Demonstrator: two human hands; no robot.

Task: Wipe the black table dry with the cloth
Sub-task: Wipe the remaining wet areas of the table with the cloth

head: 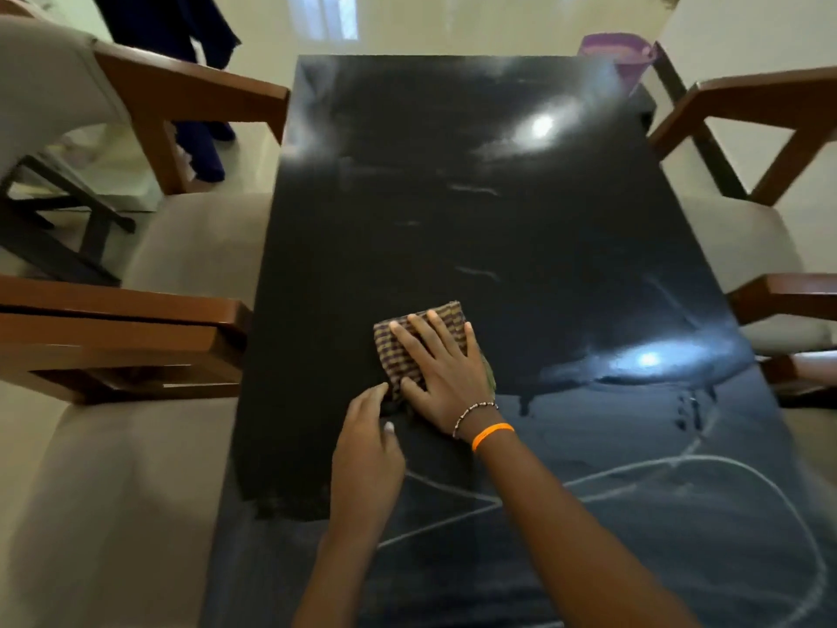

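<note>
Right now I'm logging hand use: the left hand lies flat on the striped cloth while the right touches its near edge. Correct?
Hands reversed. The head view shows the right hand flat on the striped cloth, and the left hand touching its near edge.

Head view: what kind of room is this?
Probably a home dining room: a long black table flanked by wood-armed cushioned chairs on a pale glossy floor, with a purple bucket beyond.

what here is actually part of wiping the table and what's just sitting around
Part of the job:
- black table
- striped cloth
- right hand, flat on the cloth
- left hand, touching the cloth's near edge

Just around:
- wooden chairs on both sides
- purple bucket beyond the far end
- wristbands
</note>
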